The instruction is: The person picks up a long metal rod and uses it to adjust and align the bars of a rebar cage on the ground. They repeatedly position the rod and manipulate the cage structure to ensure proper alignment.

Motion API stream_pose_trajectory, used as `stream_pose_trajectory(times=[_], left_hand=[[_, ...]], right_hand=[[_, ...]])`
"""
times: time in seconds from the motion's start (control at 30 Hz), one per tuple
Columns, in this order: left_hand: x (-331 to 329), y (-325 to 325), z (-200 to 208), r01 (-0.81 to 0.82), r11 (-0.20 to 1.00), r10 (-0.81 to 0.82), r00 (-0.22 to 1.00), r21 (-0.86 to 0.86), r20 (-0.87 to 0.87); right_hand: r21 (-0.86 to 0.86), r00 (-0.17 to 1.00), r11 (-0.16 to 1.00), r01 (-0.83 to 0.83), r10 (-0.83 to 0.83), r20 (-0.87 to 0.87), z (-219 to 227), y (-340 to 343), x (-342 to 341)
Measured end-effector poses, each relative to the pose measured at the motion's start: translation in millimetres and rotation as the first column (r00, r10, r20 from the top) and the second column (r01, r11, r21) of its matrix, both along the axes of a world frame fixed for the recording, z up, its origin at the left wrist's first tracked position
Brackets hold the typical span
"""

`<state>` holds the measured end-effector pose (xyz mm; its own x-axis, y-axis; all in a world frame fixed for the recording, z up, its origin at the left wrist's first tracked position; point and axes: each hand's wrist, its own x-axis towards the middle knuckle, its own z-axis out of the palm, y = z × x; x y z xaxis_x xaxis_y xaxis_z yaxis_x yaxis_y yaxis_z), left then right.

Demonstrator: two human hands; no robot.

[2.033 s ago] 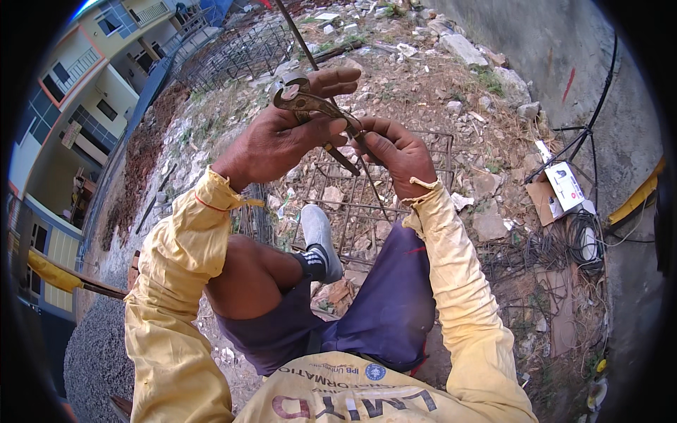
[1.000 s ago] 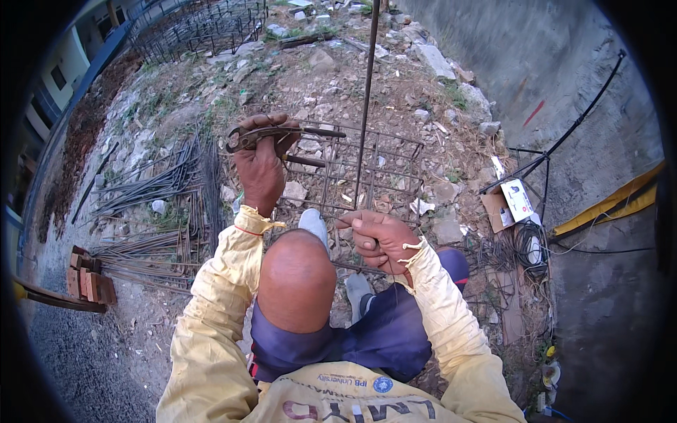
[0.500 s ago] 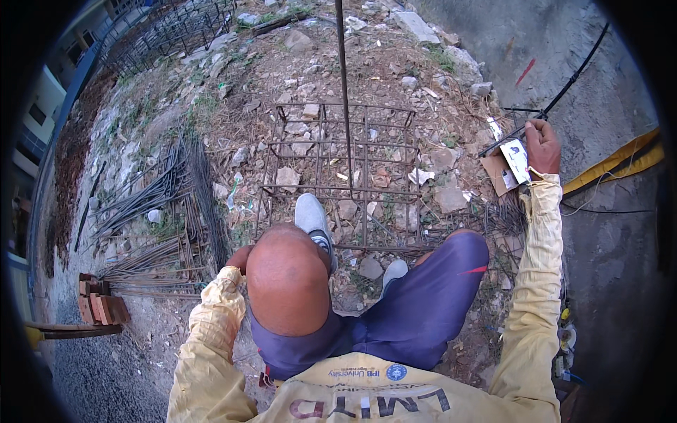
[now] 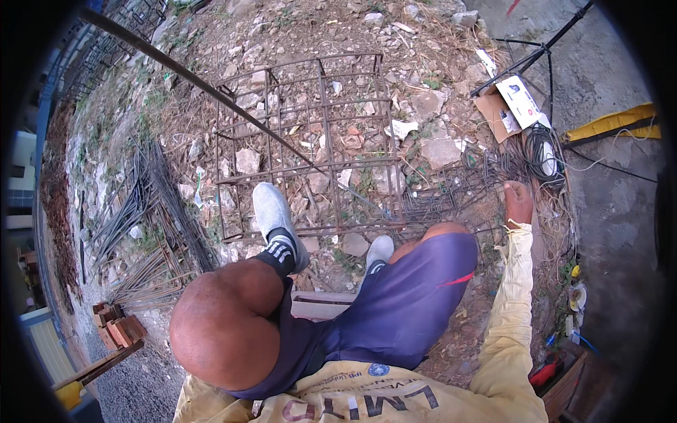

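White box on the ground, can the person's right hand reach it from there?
Probably yes: the right hand is already out on the box's side. Only tangled wire seems to lie between, low on the ground, though a little more stretch looks needed.

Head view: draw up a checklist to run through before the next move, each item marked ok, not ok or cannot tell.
1. Right hand in sight: ok, low at the right side.
2. Right hand free of any load: cannot tell, its fingers are curled.
3. Left hand in sight: not ok, only part of its sleeve shows.
4. White carton apart from the right hand: ok, a gap shows.
5. Left shoe off the steel frame: cannot tell, they overlap in this view.
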<state>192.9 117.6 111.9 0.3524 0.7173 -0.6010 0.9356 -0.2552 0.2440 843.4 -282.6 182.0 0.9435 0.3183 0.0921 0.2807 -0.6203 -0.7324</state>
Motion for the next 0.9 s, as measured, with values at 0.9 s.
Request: stream_pose_trajectory(times=[0.9], left_hand=[[63, 78, -72, -0.302, 0.878, 0.207, 0.939, 0.371, 0.274]], right_hand=[[0.041, 0.921, 0.997, 0.071, -0.05, -0.386, -166, -59, -22]])
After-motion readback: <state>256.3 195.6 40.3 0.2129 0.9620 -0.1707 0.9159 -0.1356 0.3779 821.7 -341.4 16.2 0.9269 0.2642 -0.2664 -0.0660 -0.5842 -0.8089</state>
